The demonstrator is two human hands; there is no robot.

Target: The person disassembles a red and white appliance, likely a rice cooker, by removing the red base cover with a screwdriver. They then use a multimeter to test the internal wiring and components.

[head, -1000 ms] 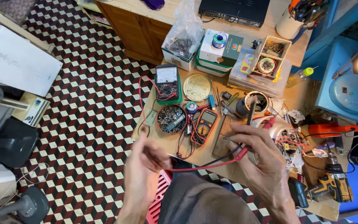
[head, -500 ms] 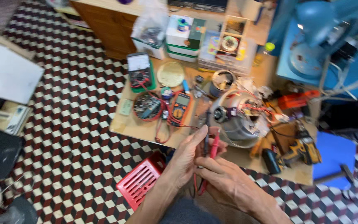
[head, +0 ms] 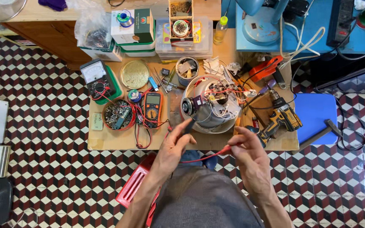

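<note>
Holding a meter probe in each hand, the person sits at a low wooden worktop [head: 106, 141] crowded with repair gear. The left hand [head: 172, 147] has its grip closed around a black probe [head: 189, 125], whose tip points up toward the opened metal appliance [head: 210, 105] with loose red and white wires showing inside. The right hand [head: 250, 154] pinches a red probe [head: 224, 148] between thumb and fingers; its red lead [head: 199, 158] curves across the lap toward the left hand.

As a judgement, the testing looks prepared but not yet made: the appliance already lies open, the orange meter [head: 153, 109] lies just left of it with its leads plugged in, yet neither probe tip touches a contact. The black tip is near the motor end of the appliance, just short of it; the red one hangs below the worktop edge, apart from the appliance. What seems left is to bring both tips onto the wiring and read the meter.

A second, older meter [head: 98, 80], a red bowl of small parts [head: 118, 114] and a cordless drill [head: 281, 120] lie on the worktop.
</note>
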